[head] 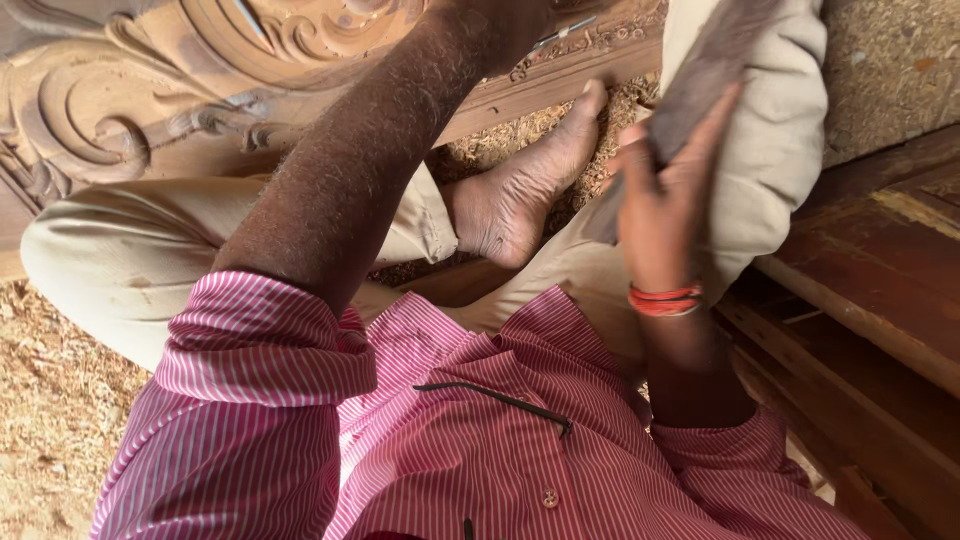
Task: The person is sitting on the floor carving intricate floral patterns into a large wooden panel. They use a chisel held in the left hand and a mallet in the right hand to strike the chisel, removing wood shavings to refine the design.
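right hand (660, 200) grasping a flat grey-brown block (700, 75), tilted over right knee | left hand beyond top frame edge, cannot tell | carved wooden panel (150, 90) ahead | planks (870, 260) crowd right | sawdust floor (50, 400) left

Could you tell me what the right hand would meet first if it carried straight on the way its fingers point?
The right hand points up and away, already gripping a flat dark wooden piece. Beyond that lies the beige trouser knee, probably the first thing met, though depth is unclear.

No packages, labels, signs or screens appear in view.
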